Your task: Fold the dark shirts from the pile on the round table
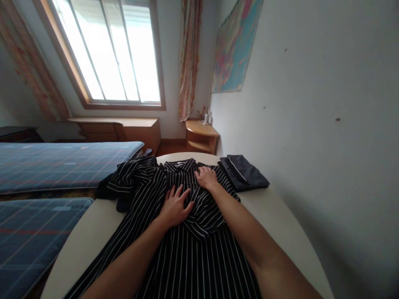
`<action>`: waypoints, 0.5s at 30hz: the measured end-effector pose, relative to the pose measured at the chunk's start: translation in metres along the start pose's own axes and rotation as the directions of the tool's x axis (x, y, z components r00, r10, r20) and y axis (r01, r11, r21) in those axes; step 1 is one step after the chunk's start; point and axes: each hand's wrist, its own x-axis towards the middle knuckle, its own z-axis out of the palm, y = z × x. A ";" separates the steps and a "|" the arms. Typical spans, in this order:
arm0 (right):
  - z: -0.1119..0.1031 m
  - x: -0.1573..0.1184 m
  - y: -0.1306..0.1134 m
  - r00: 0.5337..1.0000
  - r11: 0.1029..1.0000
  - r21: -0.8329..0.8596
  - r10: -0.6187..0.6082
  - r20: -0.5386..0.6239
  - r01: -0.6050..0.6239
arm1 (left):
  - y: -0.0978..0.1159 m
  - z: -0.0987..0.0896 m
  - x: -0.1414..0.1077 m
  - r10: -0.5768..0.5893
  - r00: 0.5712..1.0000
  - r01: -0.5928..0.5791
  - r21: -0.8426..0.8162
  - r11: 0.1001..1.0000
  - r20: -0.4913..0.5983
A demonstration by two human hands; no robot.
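A black garment with white stripes [199, 257] is spread over a round pale table [280, 232], its collar at the far edge. One sleeve lies folded inward across the front on the right; the left part is bunched at the table's left edge. My left hand [175, 206] rests on the cloth below the collar, fingers spread. Farther forward and to the right, my right hand [206, 177] lies on the cloth near the shoulder, its fingers slightly bent and apart. Neither hand holds anything that I can see.
Dark folded clothing [245, 172] lies at the table's back right. Blue plaid mattresses [62, 164] stand close on the left. A white wall [311, 104] runs along the right. Beyond the table are a corner shelf [202, 128] and a wooden desk [143, 128] under a window.
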 end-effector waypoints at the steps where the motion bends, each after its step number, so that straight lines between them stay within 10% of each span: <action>1: -0.002 -0.001 0.006 0.998 0.999 0.001 0.041 0.042 -0.041 | 0.001 -0.001 0.000 0.001 1.000 -0.001 -0.002 1.000 0.000; 7: -0.004 0.001 0.033 0.967 0.980 0.048 0.185 0.175 -0.196 | 0.005 -0.008 -0.001 0.009 1.000 -0.009 -0.043 0.999 0.005; 15: -0.013 -0.018 0.031 0.992 0.986 0.122 -0.118 0.033 0.113 | 0.004 -0.016 -0.002 0.083 0.994 -0.090 -0.105 0.990 -0.070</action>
